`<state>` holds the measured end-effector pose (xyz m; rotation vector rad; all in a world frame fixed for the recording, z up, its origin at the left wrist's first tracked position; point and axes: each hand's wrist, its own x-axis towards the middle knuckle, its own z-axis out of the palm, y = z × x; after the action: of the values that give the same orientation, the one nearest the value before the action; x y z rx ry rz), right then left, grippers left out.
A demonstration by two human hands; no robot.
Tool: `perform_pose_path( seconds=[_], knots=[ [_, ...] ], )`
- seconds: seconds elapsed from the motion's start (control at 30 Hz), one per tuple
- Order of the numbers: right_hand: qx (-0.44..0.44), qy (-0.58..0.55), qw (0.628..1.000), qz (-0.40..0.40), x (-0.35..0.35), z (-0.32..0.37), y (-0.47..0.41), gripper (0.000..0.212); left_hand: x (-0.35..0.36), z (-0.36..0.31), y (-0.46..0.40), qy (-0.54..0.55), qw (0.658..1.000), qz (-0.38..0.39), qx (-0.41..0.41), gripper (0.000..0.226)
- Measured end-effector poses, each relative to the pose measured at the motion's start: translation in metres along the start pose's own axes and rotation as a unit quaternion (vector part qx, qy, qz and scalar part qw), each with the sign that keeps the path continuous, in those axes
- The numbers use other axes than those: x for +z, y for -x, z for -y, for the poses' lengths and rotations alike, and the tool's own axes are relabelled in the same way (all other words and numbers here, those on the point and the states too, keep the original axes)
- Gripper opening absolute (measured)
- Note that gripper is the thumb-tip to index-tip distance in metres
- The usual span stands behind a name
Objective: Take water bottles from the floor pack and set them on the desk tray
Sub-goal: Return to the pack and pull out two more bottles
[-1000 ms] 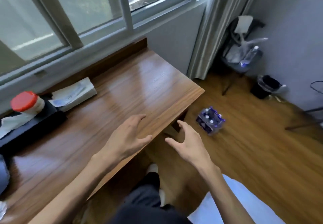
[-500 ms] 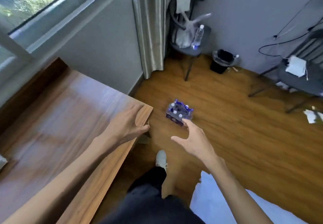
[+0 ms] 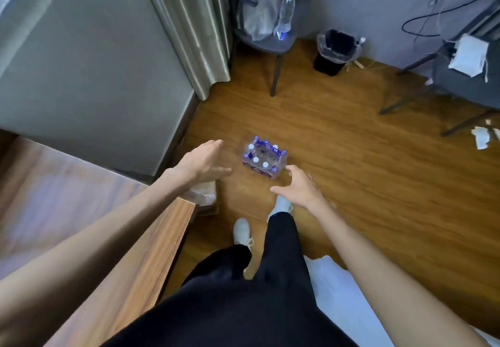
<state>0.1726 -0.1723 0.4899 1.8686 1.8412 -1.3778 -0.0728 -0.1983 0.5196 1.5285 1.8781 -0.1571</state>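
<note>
A shrink-wrapped pack of water bottles (image 3: 264,160) with white caps and purple labels stands on the wooden floor ahead of my feet. My left hand (image 3: 201,162) is stretched out with spread fingers, left of the pack and high above the floor. My right hand (image 3: 300,188) is open too, just below and right of the pack in the view, holding nothing. Neither hand touches the pack. The wooden desk (image 3: 116,252) fills the lower left. The desk tray is out of view.
A curtain (image 3: 194,27) hangs at the corner. A dark chair (image 3: 266,41) holds a single bottle (image 3: 284,15) and a plastic bag. A black bin (image 3: 334,51) stands beyond; another chair (image 3: 460,81) with cables is at right. Bedding (image 3: 349,295) lies lower right.
My view has swung from the desk toward the floor. My left hand left the desk corner and moved out over the floor; both hands now reach toward the pack, which looks nearer.
</note>
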Motion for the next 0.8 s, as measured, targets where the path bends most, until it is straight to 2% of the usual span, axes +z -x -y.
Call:
perform_pose_path(
  seconds=[0.2,0.37,0.63,0.8],
  knots=[
    [0.039,0.003,0.998,0.044,-0.012,-0.028,-0.109,0.081,0.033,-0.015,-0.105,0.030,0.996,0.054,-0.064,0.081],
    [0.068,0.008,0.994,0.086,0.004,-0.063,-0.218,0.073,0.088,-0.014,-0.208,0.062,0.986,0.089,-0.128,0.072],
    [0.080,0.034,0.984,0.158,0.096,-0.132,-0.388,0.066,0.228,0.021,-0.375,0.088,0.974,0.120,-0.172,0.053],
    [0.090,0.066,0.980,0.164,0.166,-0.172,-0.481,0.047,0.322,0.056,-0.460,0.070,0.973,0.138,-0.173,0.048]
  ],
)
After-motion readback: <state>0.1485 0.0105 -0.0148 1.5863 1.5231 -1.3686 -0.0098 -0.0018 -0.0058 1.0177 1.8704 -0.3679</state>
